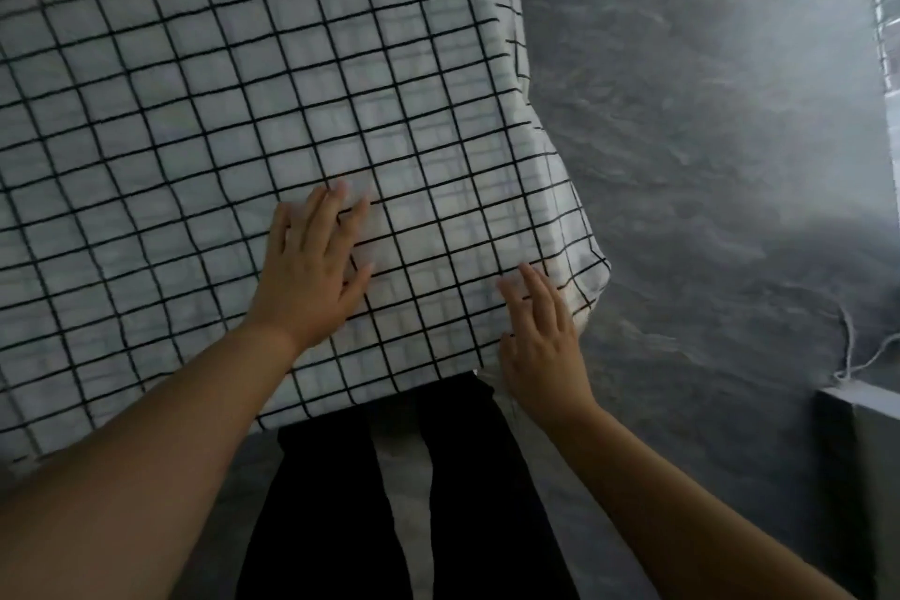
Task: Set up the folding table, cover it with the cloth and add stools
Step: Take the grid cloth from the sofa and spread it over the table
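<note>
Checked cloth [195, 112], white w/ black grid, lies spread over the bench, which is hidden under it. Cloth fills left & centre of view. Its far-right side hangs down over the edge, and its near edge ends just in front of the person's legs.

L hand [311, 273] lies palm-down on the cloth, approx centre. Its fingers [336, 205] are straight & slightly apart, pressing flat, gripping nothing.

Below the near edge: two legs in black trousers [331, 502], w/ a pale strip of floor btwn them.

R hand [540, 346] is at the near right corner of the cloth. Its fingers [535, 283] are straight & close together, tips touching the top surface. The palm sits over the corner where the fabric drops. Nothing visibly pinched.

Right of the bench: grey floor [706, 136], blurred. Further right, a thin pale cord [850, 346] runs down to a grey ledge [862, 397]. At the far right edge, a bright window [884, 15], too blurred for detail.
</note>
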`<action>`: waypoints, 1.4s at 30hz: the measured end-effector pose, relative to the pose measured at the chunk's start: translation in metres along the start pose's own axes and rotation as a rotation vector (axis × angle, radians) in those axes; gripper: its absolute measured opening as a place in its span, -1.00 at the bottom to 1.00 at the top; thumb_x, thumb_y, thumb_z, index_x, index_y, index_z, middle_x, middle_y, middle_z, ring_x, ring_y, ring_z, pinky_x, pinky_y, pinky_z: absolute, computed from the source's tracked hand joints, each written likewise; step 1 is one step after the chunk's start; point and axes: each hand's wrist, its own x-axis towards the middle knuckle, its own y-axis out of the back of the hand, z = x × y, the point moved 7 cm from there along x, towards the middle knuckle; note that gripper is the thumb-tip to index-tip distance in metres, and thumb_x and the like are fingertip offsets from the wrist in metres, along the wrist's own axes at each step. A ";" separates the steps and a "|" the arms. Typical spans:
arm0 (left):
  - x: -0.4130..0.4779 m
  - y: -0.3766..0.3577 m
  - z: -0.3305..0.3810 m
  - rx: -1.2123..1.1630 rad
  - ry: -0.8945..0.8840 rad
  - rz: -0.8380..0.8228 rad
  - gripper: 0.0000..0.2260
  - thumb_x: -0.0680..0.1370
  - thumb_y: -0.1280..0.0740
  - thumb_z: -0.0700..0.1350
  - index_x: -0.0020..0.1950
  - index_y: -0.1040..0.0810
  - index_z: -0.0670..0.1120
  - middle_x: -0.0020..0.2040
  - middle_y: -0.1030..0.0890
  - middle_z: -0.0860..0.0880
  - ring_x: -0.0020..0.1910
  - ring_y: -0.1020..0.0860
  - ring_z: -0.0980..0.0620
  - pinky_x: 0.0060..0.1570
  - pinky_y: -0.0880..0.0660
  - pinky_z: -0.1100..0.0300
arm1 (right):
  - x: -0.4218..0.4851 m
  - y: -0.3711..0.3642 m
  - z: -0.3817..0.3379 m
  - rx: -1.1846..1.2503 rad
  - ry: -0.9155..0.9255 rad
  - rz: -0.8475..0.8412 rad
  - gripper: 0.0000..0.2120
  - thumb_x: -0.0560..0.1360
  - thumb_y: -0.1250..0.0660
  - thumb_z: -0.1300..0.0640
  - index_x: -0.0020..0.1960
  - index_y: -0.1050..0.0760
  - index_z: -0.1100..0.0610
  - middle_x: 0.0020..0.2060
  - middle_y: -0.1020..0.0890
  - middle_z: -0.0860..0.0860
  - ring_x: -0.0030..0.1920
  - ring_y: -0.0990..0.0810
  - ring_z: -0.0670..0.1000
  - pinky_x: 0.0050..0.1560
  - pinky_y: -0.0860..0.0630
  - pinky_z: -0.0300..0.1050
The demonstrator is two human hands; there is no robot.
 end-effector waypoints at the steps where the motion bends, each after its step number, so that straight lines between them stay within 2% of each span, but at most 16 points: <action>1: -0.014 -0.002 -0.011 0.001 0.037 -0.007 -0.44 0.56 -0.02 0.13 0.50 -0.14 -0.11 0.51 -0.12 -0.17 0.48 -0.04 -0.15 0.43 0.17 -0.07 | 0.006 -0.006 -0.013 -0.013 0.039 -0.045 -0.44 0.48 -0.24 0.25 0.45 -0.18 0.15 0.46 -0.19 0.16 0.48 -0.05 0.12 0.40 -0.23 0.20; 4: -0.058 -0.012 -0.051 0.003 0.144 -0.040 -0.42 0.56 0.00 0.14 0.52 -0.10 -0.11 0.51 -0.13 -0.18 0.48 -0.06 -0.16 0.43 0.05 -0.17 | 0.020 -0.021 -0.061 -0.081 0.157 -0.143 -0.45 0.46 -0.30 0.19 0.42 -0.24 0.08 0.42 -0.26 0.10 0.43 -0.11 0.09 0.38 -0.27 0.14; 8: -0.116 -0.016 -0.114 -0.023 0.284 -0.047 -0.42 0.56 0.03 0.15 0.52 -0.07 -0.10 0.52 -0.11 -0.18 0.49 -0.03 -0.16 0.42 0.06 -0.19 | 0.040 -0.047 -0.143 -0.131 0.310 -0.191 -0.51 0.47 -0.29 0.16 0.38 -0.29 0.05 0.39 -0.31 0.05 0.39 -0.19 0.06 0.33 -0.16 -0.06; 10: -0.148 -0.014 -0.146 -0.080 0.380 -0.041 -0.42 0.56 0.02 0.15 0.51 -0.10 -0.11 0.52 -0.10 -0.18 0.48 -0.05 -0.18 0.42 0.03 -0.22 | 0.047 -0.065 -0.189 -0.147 0.370 -0.199 -0.54 0.46 -0.30 0.18 0.34 -0.36 0.05 0.35 -0.37 0.05 0.36 -0.28 0.08 0.32 -0.27 -0.03; 13: -0.199 -0.015 -0.190 -0.146 0.494 -0.025 -0.41 0.56 0.02 0.16 0.52 -0.07 -0.10 0.53 -0.07 -0.18 0.49 -0.02 -0.17 0.43 0.03 -0.18 | 0.048 -0.097 -0.257 -0.171 0.444 -0.220 -0.57 0.37 -0.39 0.23 0.23 -0.48 0.07 0.25 -0.47 0.07 0.25 -0.40 0.10 0.20 -0.44 0.01; 17: -0.270 -0.034 -0.236 -0.218 0.630 -0.070 -0.37 0.54 0.03 0.22 0.53 -0.03 -0.07 0.53 -0.07 -0.16 0.49 -0.03 -0.16 0.41 -0.05 -0.19 | 0.034 -0.142 -0.340 -0.162 0.517 -0.274 -0.54 0.37 -0.39 0.23 0.25 -0.46 0.08 0.26 -0.46 0.09 0.27 -0.38 0.12 0.20 -0.43 0.06; 21: -0.316 -0.057 -0.260 -0.448 0.746 -0.044 -0.32 0.54 0.03 0.31 0.53 0.14 0.00 0.55 0.10 -0.09 0.51 0.00 -0.10 0.42 -0.06 -0.09 | 0.015 -0.176 -0.396 -0.207 0.604 -0.294 -0.47 0.35 -0.38 0.24 0.31 -0.41 0.09 0.29 -0.44 0.08 0.29 -0.32 0.08 0.22 -0.41 0.06; 23: -0.326 -0.063 -0.263 -0.796 0.877 0.040 -0.32 0.54 -0.06 0.27 0.53 0.14 0.03 0.55 0.01 -0.06 0.49 -0.10 -0.08 0.39 -0.11 0.07 | 0.012 -0.185 -0.409 -0.217 0.616 -0.306 -0.49 0.39 -0.33 0.21 0.33 -0.39 0.09 0.33 -0.41 0.08 0.33 -0.29 0.10 0.27 -0.36 0.07; 25: -0.328 -0.070 -0.264 -1.189 1.021 0.094 -0.40 0.57 -0.09 0.18 0.53 0.05 0.04 0.50 -0.22 -0.04 0.43 -0.25 -0.04 0.30 -0.15 0.21 | 0.013 -0.187 -0.413 -0.208 0.600 -0.290 -0.54 0.44 -0.27 0.17 0.34 -0.37 0.10 0.33 -0.40 0.08 0.35 -0.27 0.09 0.30 -0.33 0.07; 27: -0.320 -0.073 -0.259 -1.343 1.018 0.072 -0.49 0.59 -0.09 0.15 0.51 -0.09 0.06 0.42 -0.35 0.00 0.38 -0.32 0.02 0.22 -0.18 0.28 | 0.014 -0.187 -0.411 -0.207 0.586 -0.280 -0.56 0.47 -0.25 0.15 0.35 -0.36 0.10 0.33 -0.40 0.08 0.35 -0.28 0.09 0.31 -0.34 0.06; 29: -0.309 -0.068 -0.256 -1.331 0.920 0.062 -0.57 0.59 -0.12 0.15 0.45 -0.25 0.11 0.32 -0.46 0.04 0.26 -0.44 0.07 0.11 -0.26 0.37 | 0.013 -0.188 -0.407 -0.241 0.614 -0.292 -0.55 0.48 -0.23 0.12 0.37 -0.34 0.10 0.36 -0.37 0.08 0.37 -0.26 0.08 0.35 -0.31 0.04; 30: -0.305 -0.064 -0.254 -1.318 0.888 0.074 -0.61 0.58 -0.15 0.14 0.40 -0.32 0.11 0.21 -0.53 0.04 0.11 -0.51 0.12 -0.03 -0.31 0.46 | 0.012 -0.189 -0.405 -0.261 0.634 -0.306 -0.54 0.49 -0.22 0.10 0.39 -0.32 0.10 0.38 -0.35 0.08 0.39 -0.24 0.08 0.37 -0.27 0.03; 32: -0.297 -0.060 -0.251 -1.336 0.856 0.109 -0.69 0.58 -0.19 0.10 0.32 -0.40 0.10 0.00 -0.54 0.10 -0.12 -0.48 0.24 -0.23 -0.31 0.53 | 0.012 -0.189 -0.401 -0.286 0.671 -0.329 -0.52 0.50 -0.19 0.05 0.41 -0.30 0.11 0.41 -0.32 0.08 0.41 -0.22 0.08 0.38 -0.22 -0.01; 35: -0.296 -0.061 -0.251 -1.338 0.867 0.160 -0.80 0.56 -0.26 0.04 0.16 -0.49 0.06 -0.11 -0.53 0.16 -0.12 -0.51 0.19 -0.21 -0.34 0.43 | 0.014 -0.185 -0.399 -0.296 0.700 -0.356 -0.50 0.51 -0.18 -0.01 0.41 -0.29 0.12 0.40 -0.32 0.08 0.40 -0.23 0.08 0.37 -0.20 -0.04; 39: -0.307 -0.064 -0.253 -1.399 0.911 0.224 -0.88 0.51 -0.36 -0.07 0.04 -0.56 -0.01 -0.15 -0.58 0.12 -0.17 -0.57 0.20 -0.26 -0.41 0.48 | 0.015 -0.183 -0.401 -0.311 0.701 -0.381 -0.48 0.50 -0.23 -0.01 0.42 -0.26 0.10 0.41 -0.30 0.07 0.41 -0.19 0.06 0.37 -0.15 -0.06; 42: -0.314 -0.060 -0.251 -1.362 0.906 0.234 -0.91 0.49 -0.39 -0.06 -0.02 -0.59 0.00 -0.15 -0.63 0.10 -0.18 -0.59 0.19 -0.15 -0.50 0.31 | 0.014 -0.183 -0.404 -0.318 0.690 -0.383 -0.45 0.49 -0.31 0.04 0.42 -0.26 0.11 0.43 -0.29 0.07 0.42 -0.18 0.07 0.38 -0.17 -0.02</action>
